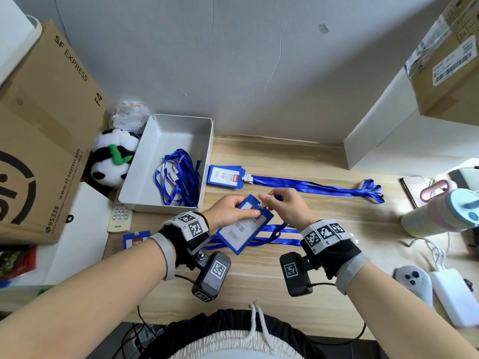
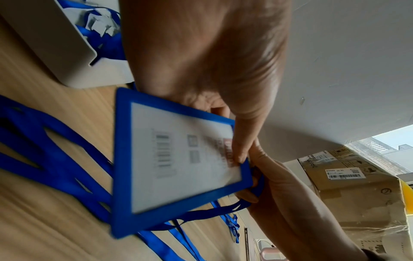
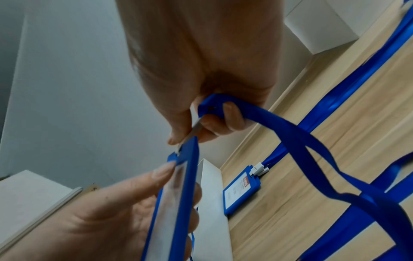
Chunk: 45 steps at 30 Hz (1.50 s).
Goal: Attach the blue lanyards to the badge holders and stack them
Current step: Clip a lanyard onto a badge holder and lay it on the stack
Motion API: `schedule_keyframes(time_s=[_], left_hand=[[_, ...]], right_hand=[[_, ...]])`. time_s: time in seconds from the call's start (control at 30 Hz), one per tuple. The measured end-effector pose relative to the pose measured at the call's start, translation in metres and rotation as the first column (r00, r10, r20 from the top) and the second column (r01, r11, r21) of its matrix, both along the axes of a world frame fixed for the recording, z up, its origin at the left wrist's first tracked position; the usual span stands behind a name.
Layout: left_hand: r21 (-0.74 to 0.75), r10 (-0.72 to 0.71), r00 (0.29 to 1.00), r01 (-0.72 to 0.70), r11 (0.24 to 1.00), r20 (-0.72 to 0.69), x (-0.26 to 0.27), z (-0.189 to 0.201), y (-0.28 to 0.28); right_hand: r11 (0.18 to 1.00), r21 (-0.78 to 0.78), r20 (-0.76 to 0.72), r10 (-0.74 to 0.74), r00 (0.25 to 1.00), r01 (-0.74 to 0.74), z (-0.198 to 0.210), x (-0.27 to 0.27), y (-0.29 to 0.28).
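Observation:
My left hand (image 1: 233, 212) grips a blue badge holder (image 1: 245, 226) (image 2: 176, 167) above the wooden desk, thumb on its face. My right hand (image 1: 281, 207) pinches the white clip (image 1: 263, 204) of a blue lanyard (image 1: 274, 237) (image 3: 312, 146) at the holder's top edge (image 3: 187, 146). The strap trails down onto the desk under the holder. A stack of badge holders with lanyards attached (image 1: 225, 176) (image 3: 241, 190) lies further back, its straps (image 1: 324, 188) running right. One more holder (image 1: 136, 239) lies at the left near my wrist.
A white tray (image 1: 197, 130) behind my left hand holds several loose blue lanyards (image 1: 178, 177). A remote (image 1: 119, 216), a panda toy (image 1: 114, 159) and a cardboard box (image 1: 44, 141) stand left. At the right are a bottle (image 1: 440, 213), a controller (image 1: 412, 281) and a charger (image 1: 451, 288).

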<state>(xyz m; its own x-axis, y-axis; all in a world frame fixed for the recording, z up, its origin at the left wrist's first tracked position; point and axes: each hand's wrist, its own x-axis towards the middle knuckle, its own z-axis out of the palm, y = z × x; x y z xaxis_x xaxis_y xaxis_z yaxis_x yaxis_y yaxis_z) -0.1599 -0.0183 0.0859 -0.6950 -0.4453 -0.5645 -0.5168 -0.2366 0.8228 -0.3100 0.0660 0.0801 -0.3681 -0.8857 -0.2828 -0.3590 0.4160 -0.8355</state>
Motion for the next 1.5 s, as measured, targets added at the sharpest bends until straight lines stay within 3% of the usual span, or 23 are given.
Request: schedule_keyframes(time_s=[0.1,0.23,0.37,0.53,0.7,0.8,0.9,1.0,1.1,1.2,1.33,1.5], left_hand=[[0.022,0.050,0.998,-0.051,0.998,0.022,0.008,-0.006,-0.005],[0.174,0.238,0.970,-0.241,0.955,0.037,0.022,-0.015,-0.009],[0.217,0.345,0.938,-0.341,0.914,0.024,0.024,-0.017,-0.012],[0.247,0.510,0.860,-0.496,0.832,0.007,0.017,-0.009,-0.017],[0.312,0.464,0.884,-0.428,0.849,-0.052,0.010,-0.003,-0.018],[0.235,0.536,0.844,-0.516,0.824,-0.029,0.005,0.001,-0.026],[0.163,0.669,0.743,-0.656,0.737,-0.029,0.003,0.004,-0.042],[0.143,0.775,0.626,-0.762,0.632,-0.091,0.000,0.006,-0.057],[0.116,0.843,0.524,-0.836,0.536,-0.120,-0.006,0.008,-0.067],[0.147,0.885,0.450,-0.874,0.464,-0.118,-0.011,0.010,-0.074],[0.185,0.901,0.411,-0.883,0.431,-0.136,-0.014,0.005,-0.077],[0.225,0.905,0.413,-0.877,0.425,-0.102,-0.013,-0.006,-0.077]], right_hand=[[0.993,-0.018,0.078,-0.114,0.990,0.116,-0.001,-0.005,0.000],[0.960,-0.038,0.298,-0.253,0.920,0.276,0.001,-0.011,0.003],[0.935,-0.021,0.370,-0.322,0.872,0.354,-0.001,-0.012,0.005],[0.946,-0.009,0.363,-0.299,0.883,0.324,-0.006,-0.012,0.006],[0.912,-0.024,0.377,-0.371,0.849,0.410,0.000,-0.015,0.005],[0.958,0.013,0.430,-0.264,0.863,0.286,0.005,-0.022,0.010],[0.989,0.133,0.349,-0.108,0.931,0.064,0.007,-0.029,0.023],[0.956,0.289,0.246,-0.031,0.969,-0.043,0.005,-0.037,0.037],[0.911,0.412,0.121,-0.043,0.992,-0.011,-0.004,-0.049,0.051],[0.888,0.413,-0.061,-0.197,0.979,0.204,-0.013,-0.068,0.060],[0.788,0.208,-0.307,-0.510,0.803,0.580,-0.010,-0.098,0.077],[0.580,0.101,-0.467,-0.690,0.553,0.808,-0.012,-0.128,0.092]])
